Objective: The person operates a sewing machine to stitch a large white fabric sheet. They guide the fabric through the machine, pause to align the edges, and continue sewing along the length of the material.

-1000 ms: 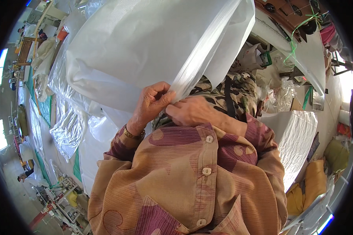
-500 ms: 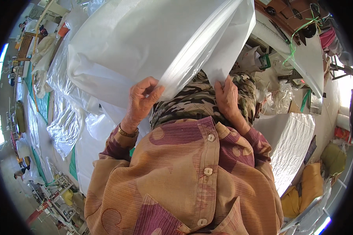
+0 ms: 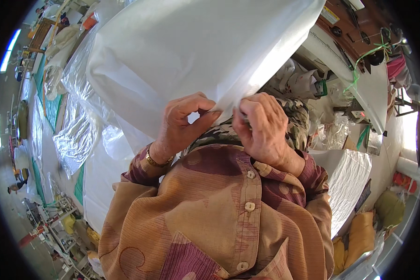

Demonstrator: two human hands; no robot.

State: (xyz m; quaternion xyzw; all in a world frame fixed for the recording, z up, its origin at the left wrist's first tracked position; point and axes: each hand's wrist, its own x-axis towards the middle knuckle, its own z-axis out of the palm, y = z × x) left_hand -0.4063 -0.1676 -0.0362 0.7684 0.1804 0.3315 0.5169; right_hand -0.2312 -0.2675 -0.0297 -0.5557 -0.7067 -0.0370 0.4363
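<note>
A large white plastic sheet [image 3: 172, 51] spreads from the far side of the view down to my lap, its near edge gathered between my hands. My left hand [image 3: 184, 119] pinches that edge between thumb and forefinger. Close beside it, my right hand [image 3: 262, 126] has its fingers curled at the other part of the same edge; its fingertips are slightly blurred and partly hidden by the knuckles. Under both hands lie my camouflage trousers [image 3: 217, 135].
At the upper right stands a sewing machine table [image 3: 329, 51] with a brown machine and green string [image 3: 357, 70]. Shiny crumpled plastic [image 3: 77, 135] lies to the left. White folded sheeting [image 3: 345, 182] sits at my right, near orange and olive bundles [image 3: 361, 233].
My right hand has moved left and closer to my left hand, which shifted slightly right. The two parts of the sheet's edge are now brought together.
</note>
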